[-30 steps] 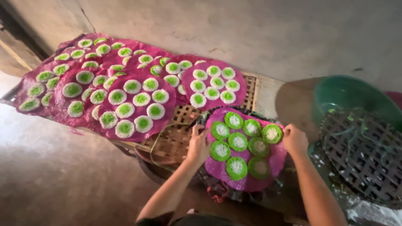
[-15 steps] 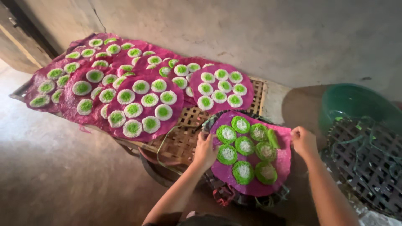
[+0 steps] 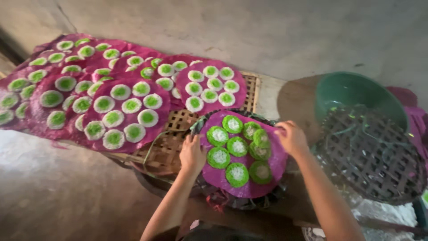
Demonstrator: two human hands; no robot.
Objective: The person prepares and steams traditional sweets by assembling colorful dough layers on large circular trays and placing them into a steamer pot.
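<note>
Magenta cloth round point(image 3: 249, 187) bearing seven green-and-white cakes point(image 3: 237, 174) sits between both hands. The left hand point(image 3: 191, 154) pinches its near-left edge, the right hand point(image 3: 292, 137) grips its far-right rim. Beyond the left hand, more filled rounds point(image 3: 116, 107) cover a woven bamboo tray point(image 3: 171, 143).

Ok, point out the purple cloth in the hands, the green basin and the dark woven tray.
purple cloth point(image 3: 263, 185), head view, bare near edge below the green discs.
green basin point(image 3: 352, 91), head view, inner wall.
dark woven tray point(image 3: 374, 156), head view, middle of the lattice.
</note>
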